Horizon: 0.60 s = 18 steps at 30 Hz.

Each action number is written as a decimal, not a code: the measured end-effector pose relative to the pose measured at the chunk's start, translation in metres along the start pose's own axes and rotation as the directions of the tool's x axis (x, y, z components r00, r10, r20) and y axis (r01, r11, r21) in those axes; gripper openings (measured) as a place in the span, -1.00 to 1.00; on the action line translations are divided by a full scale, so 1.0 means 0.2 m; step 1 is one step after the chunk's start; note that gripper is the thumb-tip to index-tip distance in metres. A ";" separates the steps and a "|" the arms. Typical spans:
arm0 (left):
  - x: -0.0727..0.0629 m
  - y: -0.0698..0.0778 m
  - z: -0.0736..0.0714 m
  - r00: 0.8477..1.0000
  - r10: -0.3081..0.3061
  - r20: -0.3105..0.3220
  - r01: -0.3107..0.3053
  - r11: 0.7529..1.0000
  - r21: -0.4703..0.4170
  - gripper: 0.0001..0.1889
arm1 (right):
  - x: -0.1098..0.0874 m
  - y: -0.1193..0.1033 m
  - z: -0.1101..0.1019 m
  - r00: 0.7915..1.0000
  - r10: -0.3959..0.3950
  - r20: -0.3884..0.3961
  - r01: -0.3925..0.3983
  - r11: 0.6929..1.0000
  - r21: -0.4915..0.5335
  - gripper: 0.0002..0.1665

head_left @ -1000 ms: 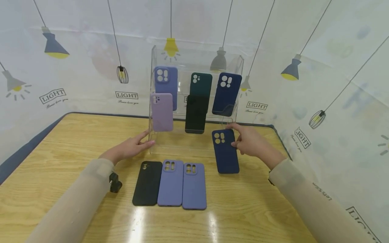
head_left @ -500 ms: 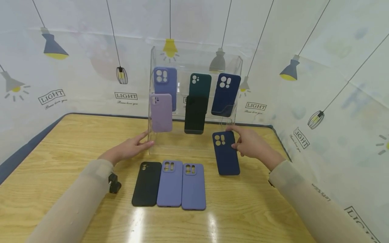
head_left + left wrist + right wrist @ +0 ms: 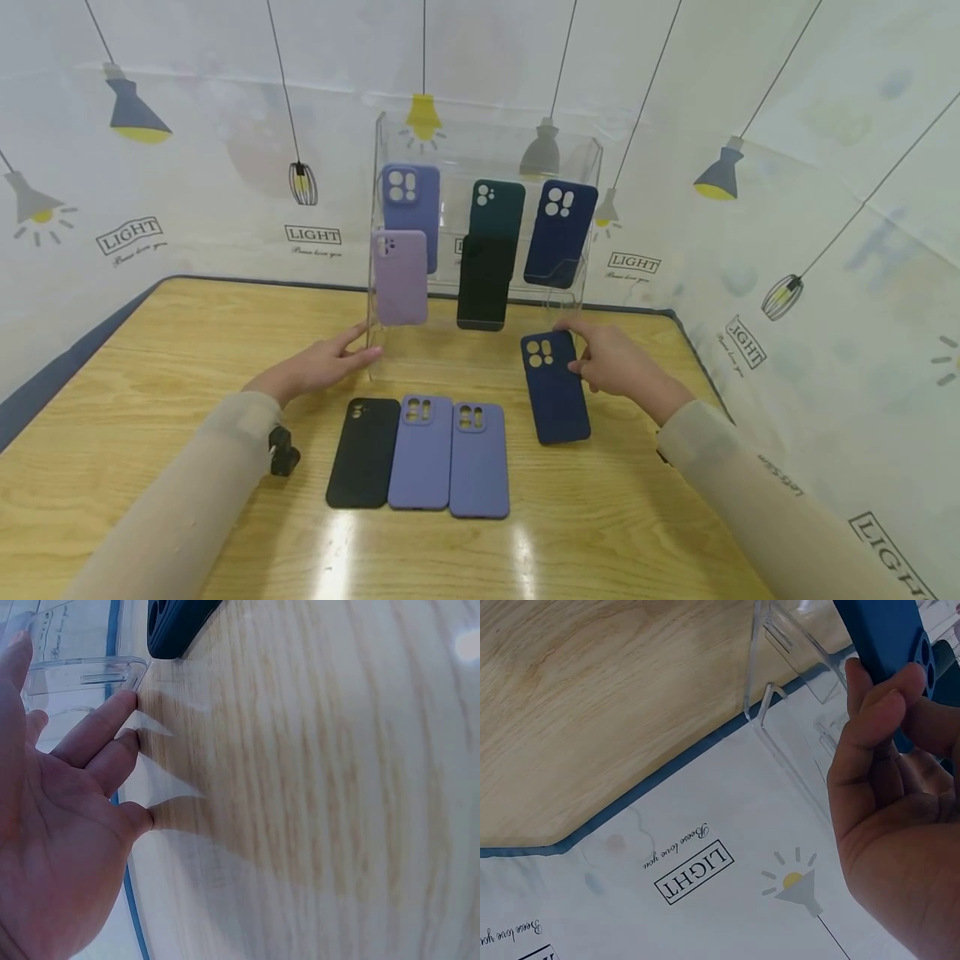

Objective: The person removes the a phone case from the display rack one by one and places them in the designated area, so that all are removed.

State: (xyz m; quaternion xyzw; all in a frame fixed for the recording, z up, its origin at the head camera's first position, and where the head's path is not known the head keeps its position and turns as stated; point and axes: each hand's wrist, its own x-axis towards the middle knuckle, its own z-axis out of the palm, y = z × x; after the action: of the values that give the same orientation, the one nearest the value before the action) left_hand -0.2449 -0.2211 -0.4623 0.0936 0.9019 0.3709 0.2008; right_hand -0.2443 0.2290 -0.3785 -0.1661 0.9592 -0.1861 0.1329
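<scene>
My right hand [image 3: 617, 358] pinches a navy phone case [image 3: 557, 387] by its upper right edge, in front of the clear display stand [image 3: 450, 346] at its lower right. In the right wrist view, thumb and fingers of the right hand [image 3: 900, 772] close on the blue case [image 3: 885, 637] near its camera holes. My left hand [image 3: 322, 364] rests with extended fingers at the stand's lower left corner. The left wrist view shows the left hand [image 3: 75, 802] with fingers spread beside the clear stand [image 3: 86, 675], holding nothing.
The stand bears a blue case [image 3: 420, 218], a lilac case [image 3: 401, 279], a green case [image 3: 504, 208], a black case [image 3: 483, 283] and another navy case [image 3: 561, 237]. On the table before it lie a black case [image 3: 363, 454] and two purple cases [image 3: 422, 458], side by side.
My right hand has brought the navy case slightly down, towards me, away from the stand's shelf. The left hand keeps its place at the stand's corner.
</scene>
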 end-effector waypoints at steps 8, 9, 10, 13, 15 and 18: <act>0.00 -0.01 0.00 1.000 -0.001 0.001 0.001 1.000 -0.001 -0.11 | 0.01 0.02 0.02 1.000 0.009 0.007 -0.009 1.000 -0.008 -0.23; 0.00 -0.01 0.00 1.000 -0.001 0.001 0.001 1.000 -0.001 -0.11 | 0.02 0.02 0.02 1.000 0.011 0.007 -0.011 1.000 -0.006 -0.23; 0.00 -0.01 0.00 1.000 -0.001 0.001 0.001 1.000 0.000 -0.11 | 0.02 0.02 0.02 1.000 0.011 0.008 -0.011 1.000 -0.006 -0.23; 0.00 -0.01 0.00 1.000 0.002 0.000 -0.002 1.000 -0.001 -0.11 | 0.02 0.03 0.03 1.000 0.015 0.011 -0.015 1.000 -0.005 -0.23; 0.00 -0.01 0.00 1.000 0.005 -0.002 -0.005 1.000 -0.001 -0.11 | 0.02 0.03 0.03 1.000 0.022 0.007 -0.022 1.000 -0.011 -0.23; 0.00 0.00 0.00 1.000 0.010 -0.003 -0.010 1.000 0.000 -0.11 | 0.03 0.04 0.04 1.000 0.028 0.005 -0.028 0.999 -0.019 -0.21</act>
State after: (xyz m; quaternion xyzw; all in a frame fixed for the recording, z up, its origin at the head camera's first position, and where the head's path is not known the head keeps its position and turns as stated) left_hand -0.2457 -0.2219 -0.4624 0.0974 0.9018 0.3718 0.1975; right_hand -0.2493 0.2309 -0.3892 -0.1543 0.9628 -0.1750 0.1364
